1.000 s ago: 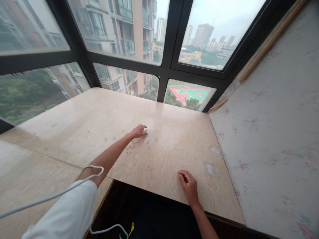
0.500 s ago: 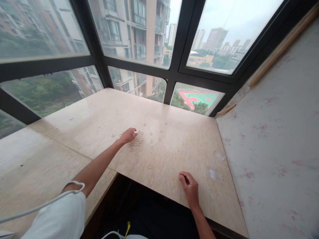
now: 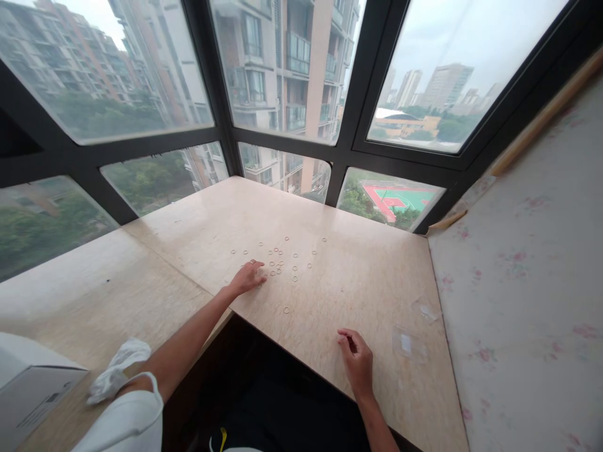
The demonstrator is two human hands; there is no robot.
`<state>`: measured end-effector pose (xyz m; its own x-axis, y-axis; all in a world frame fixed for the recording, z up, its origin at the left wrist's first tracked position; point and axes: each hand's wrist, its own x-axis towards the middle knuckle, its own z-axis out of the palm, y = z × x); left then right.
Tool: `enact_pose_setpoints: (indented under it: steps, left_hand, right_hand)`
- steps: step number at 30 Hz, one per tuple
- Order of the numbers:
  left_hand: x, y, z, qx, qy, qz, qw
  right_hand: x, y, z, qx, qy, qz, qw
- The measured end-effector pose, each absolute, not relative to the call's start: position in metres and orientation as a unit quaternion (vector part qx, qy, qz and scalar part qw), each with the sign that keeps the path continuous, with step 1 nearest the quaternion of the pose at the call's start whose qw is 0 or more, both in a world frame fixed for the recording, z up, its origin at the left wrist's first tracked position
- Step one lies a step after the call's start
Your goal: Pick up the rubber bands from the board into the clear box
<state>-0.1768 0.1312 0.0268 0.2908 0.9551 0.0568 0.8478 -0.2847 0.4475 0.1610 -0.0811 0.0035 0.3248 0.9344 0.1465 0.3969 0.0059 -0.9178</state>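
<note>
Several small thin rings (image 3: 295, 255) lie scattered over the pale marbled tabletop (image 3: 330, 295). My left hand (image 3: 248, 277) is low over the left side of the ring cluster, its thumb and forefinger apart. Some rings beside it are partly covered by the hand. A thin band shows on one of its fingers. Nearer to me, a single ring (image 3: 286, 310) lies apart from the others. My right hand (image 3: 357, 355) rests at the front edge of the top, fingers curled in against the thumb. What it holds, if anything, is hidden.
Clear plastic packets (image 3: 406, 343) lie at the right by the flowered wall (image 3: 513, 301). A white box (image 3: 38, 383) and a crumpled white wrapper (image 3: 120, 367) sit at the left, close to my left arm. Dark-framed windows (image 3: 282, 135) border the far side.
My left hand has drawn back toward me over the rings, baring some at the far left. My right hand stays put. The view has turned left, bringing the white box into sight.
</note>
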Motion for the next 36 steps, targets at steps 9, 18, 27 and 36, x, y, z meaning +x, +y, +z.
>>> enact_pose_setpoints:
  steps: [9, 18, 27, 36]
  left_hand:
    - [-0.212, 0.133, 0.030, 0.723, 0.656, 0.171, 0.136]
    - [-0.223, 0.128, 0.028, 0.642, 0.720, 0.245, 0.096]
    - [-0.159, 0.072, 0.029, 0.528, 0.755, 0.368, 0.122]
    - [-0.040, 0.011, 0.019, 0.677, 0.651, 0.301, 0.161]
  right_hand:
    - [0.162, -0.080, 0.003, -0.653, -0.505, 0.272, 0.495]
    - [0.160, -0.079, 0.005, -0.666, -0.487, 0.269, 0.497]
    - [0.159, -0.080, 0.006, -0.679, -0.480, 0.266, 0.488]
    - [0.159, -0.079, 0.004, -0.682, -0.481, 0.265, 0.483]
